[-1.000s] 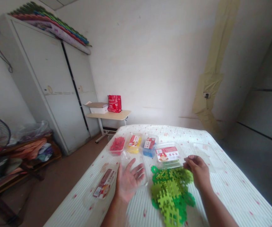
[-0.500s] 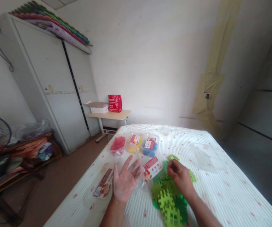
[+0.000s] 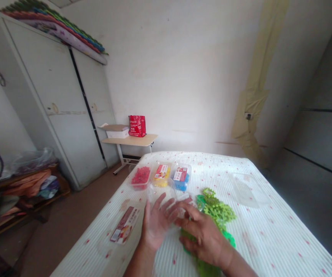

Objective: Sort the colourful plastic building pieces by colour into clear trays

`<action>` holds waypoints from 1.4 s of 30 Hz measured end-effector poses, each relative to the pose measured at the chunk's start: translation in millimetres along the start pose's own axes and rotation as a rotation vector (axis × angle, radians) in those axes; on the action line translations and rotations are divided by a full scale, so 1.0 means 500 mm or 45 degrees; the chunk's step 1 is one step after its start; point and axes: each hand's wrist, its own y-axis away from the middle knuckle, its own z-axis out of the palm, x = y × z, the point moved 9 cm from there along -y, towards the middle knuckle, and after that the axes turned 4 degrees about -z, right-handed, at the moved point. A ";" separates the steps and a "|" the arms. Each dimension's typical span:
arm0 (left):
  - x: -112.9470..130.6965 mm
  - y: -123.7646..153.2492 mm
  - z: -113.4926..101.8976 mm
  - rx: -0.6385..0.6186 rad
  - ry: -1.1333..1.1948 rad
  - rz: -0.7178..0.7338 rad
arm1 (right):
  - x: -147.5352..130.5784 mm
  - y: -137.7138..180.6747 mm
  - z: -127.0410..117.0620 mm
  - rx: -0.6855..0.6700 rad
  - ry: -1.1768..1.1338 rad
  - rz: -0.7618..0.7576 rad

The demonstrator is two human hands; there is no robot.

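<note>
My left hand (image 3: 158, 223) supports a tilted clear plastic container (image 3: 162, 188); its palm and spread fingers show hazily through the plastic. Close against its fingertips is my right hand (image 3: 202, 232), fingers bent and apart, with nothing visible between them. Green interlocking plastic pieces (image 3: 219, 211) lie in a loose heap beyond and beneath my right hand, partly covered by it. Behind both hands, a labelled clear piece of packaging (image 3: 189, 199) is mostly hidden.
Clear boxes of red pieces (image 3: 140, 177), yellow pieces (image 3: 162, 182) and blue pieces (image 3: 182, 184) stand along the back. A labelled clear lid (image 3: 125, 225) lies at left, another clear lid (image 3: 246, 190) at right. All rest on the spotted, ribbed table cover (image 3: 269, 238).
My right hand has moved left from the green pieces to my left hand, its pinched fingers now spread. My left hand and the container have shifted slightly right in view.
</note>
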 end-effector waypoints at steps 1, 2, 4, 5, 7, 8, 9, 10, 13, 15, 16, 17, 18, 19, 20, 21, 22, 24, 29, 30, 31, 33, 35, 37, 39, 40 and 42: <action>0.000 0.002 0.003 -0.019 0.004 -0.002 | -0.013 -0.005 0.002 -0.007 -0.008 -0.033; 0.000 0.003 0.007 -0.034 0.004 -0.002 | -0.020 -0.009 0.001 0.004 -0.012 -0.060; 0.000 0.007 0.016 -0.038 -0.026 0.006 | -0.015 -0.011 -0.013 0.087 0.008 -0.091; 0.002 0.008 0.017 -0.011 -0.070 0.025 | -0.003 -0.007 -0.028 0.160 0.031 -0.087; 0.012 0.009 0.008 0.106 -0.277 0.114 | 0.044 0.012 -0.072 0.339 0.119 -0.016; 0.019 0.010 0.003 0.180 -0.453 0.168 | 0.075 0.030 -0.103 0.447 0.187 0.055; 0.026 0.010 -0.001 0.250 -0.668 0.229 | 0.111 0.052 -0.133 0.532 0.265 0.150; 0.033 0.011 0.000 0.298 -0.907 0.294 | 0.147 0.079 -0.165 0.612 0.356 0.241; 0.041 0.014 0.032 0.303 -1.564 0.519 | 0.241 0.173 -0.251 0.786 0.614 0.485; 0.035 0.020 0.062 0.249 -1.876 0.637 | 0.285 0.227 -0.284 0.813 0.756 0.592; 0.029 0.023 0.074 0.221 -2.008 0.662 | 0.302 0.248 -0.293 0.814 0.796 0.631; 0.022 0.025 0.084 0.194 -2.126 0.668 | 0.316 0.264 -0.297 0.810 0.817 0.665; 0.015 0.027 0.092 0.166 -2.231 0.660 | 0.326 0.275 -0.296 0.805 0.827 0.689; 0.009 0.028 0.098 0.146 -2.321 0.648 | 0.333 0.280 -0.292 0.798 0.828 0.706; 0.005 0.030 0.101 0.134 -2.390 0.635 | 0.336 0.280 -0.285 0.789 0.827 0.711; 0.001 0.031 0.103 0.125 -2.439 0.621 | 0.338 0.275 -0.276 0.777 0.828 0.708; -0.001 0.031 0.104 0.122 -2.472 0.614 | 0.338 0.267 -0.264 0.759 0.827 0.699; -0.004 0.033 0.104 0.113 -2.508 0.617 | 0.340 0.247 -0.237 0.706 0.816 0.680; -0.008 0.035 0.107 0.106 -2.517 0.672 | 0.354 0.203 -0.165 0.563 0.732 0.656; -0.009 0.035 0.109 0.106 -2.518 0.682 | 0.359 0.197 -0.153 0.541 0.714 0.660; -0.009 0.036 0.110 0.105 -2.520 0.692 | 0.364 0.193 -0.142 0.524 0.700 0.672; -0.007 0.037 0.112 0.114 -2.515 0.721 | 0.378 0.186 -0.123 0.492 0.683 0.715; -0.003 0.039 0.115 0.120 -2.507 0.757 | 0.395 0.180 -0.106 0.447 0.670 0.760; 0.001 0.042 0.117 0.123 -2.504 0.801 | 0.411 0.177 -0.091 0.398 0.659 0.803; 0.004 0.045 0.120 0.126 -2.503 0.851 | 0.425 0.177 -0.079 0.346 0.653 0.854; 0.007 0.047 0.122 0.128 -2.502 0.876 | 0.432 0.178 -0.075 0.317 0.654 0.886; 0.011 0.050 0.126 0.134 -2.497 0.923 | 0.442 0.182 -0.066 0.249 0.661 0.953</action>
